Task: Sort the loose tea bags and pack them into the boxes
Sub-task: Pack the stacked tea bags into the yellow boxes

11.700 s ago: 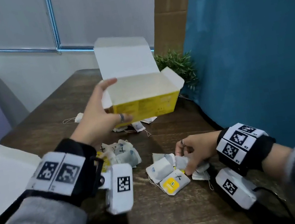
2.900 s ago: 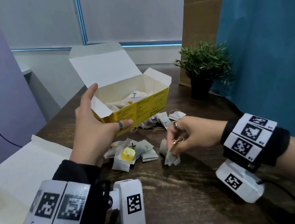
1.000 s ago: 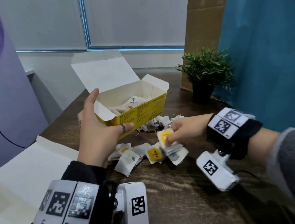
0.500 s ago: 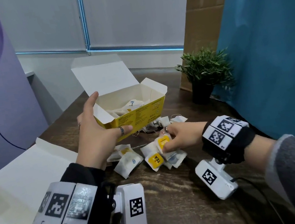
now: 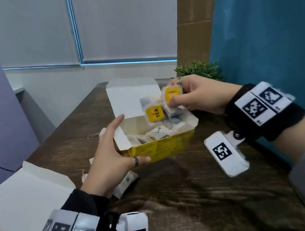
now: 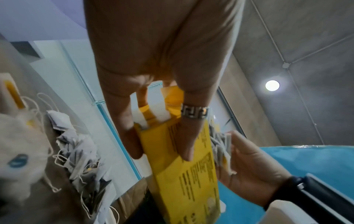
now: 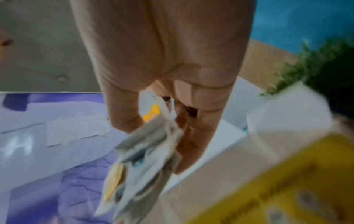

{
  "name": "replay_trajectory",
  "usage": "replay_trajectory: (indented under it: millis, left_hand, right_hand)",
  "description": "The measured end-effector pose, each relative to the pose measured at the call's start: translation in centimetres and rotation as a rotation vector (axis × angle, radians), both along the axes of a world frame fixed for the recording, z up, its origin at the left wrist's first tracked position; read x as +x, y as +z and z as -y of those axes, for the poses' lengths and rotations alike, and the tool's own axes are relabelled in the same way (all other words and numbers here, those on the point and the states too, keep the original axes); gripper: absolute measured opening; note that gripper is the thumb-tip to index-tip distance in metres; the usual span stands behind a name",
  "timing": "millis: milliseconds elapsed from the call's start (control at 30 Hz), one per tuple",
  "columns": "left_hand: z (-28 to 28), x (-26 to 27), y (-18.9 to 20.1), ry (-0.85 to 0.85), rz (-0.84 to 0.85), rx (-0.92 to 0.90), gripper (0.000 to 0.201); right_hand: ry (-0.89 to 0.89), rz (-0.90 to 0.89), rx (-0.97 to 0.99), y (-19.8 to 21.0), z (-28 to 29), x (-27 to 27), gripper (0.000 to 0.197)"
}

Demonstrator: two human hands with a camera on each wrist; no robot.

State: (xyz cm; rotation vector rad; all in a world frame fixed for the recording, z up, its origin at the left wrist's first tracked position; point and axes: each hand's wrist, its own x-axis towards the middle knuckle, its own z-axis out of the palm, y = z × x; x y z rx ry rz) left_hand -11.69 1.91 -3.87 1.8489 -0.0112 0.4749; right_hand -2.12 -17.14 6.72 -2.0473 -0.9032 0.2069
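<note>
The packing step is in hand: the left hand (image 5: 112,161) grips the open yellow box (image 5: 161,148) on the desk (image 5: 193,199), while the right hand (image 5: 199,95) pinches a bunch of tea bags (image 5: 159,110) just above the box's opening, so the next move likely calls for lowering and letting go.

Dark wood table (image 5: 193,199) up front — small green plant (image 5: 198,69) at back, blue curtain (image 5: 274,22) on rt.

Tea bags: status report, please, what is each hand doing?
Left hand grips yellow box. Right hand pinches tea bag bundle above it. Nothing blocking.
</note>
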Motion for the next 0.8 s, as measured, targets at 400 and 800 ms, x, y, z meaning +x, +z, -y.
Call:
replay_trajectory:
  millis: [400,800]
  left_hand:
    - [0.1,0.4,-0.1,-0.101,0.061,-0.124,0.104]
    - [-0.5,0.2,0.1,-0.114,0.064,-0.202,0.104]
  right_hand:
    - [-0.185,0.342,-0.184,-3.0,-1.2,-0.5,0.011]
    - [-0.229,0.661,-0.23,-3.5,0.4,-0.8,0.02]
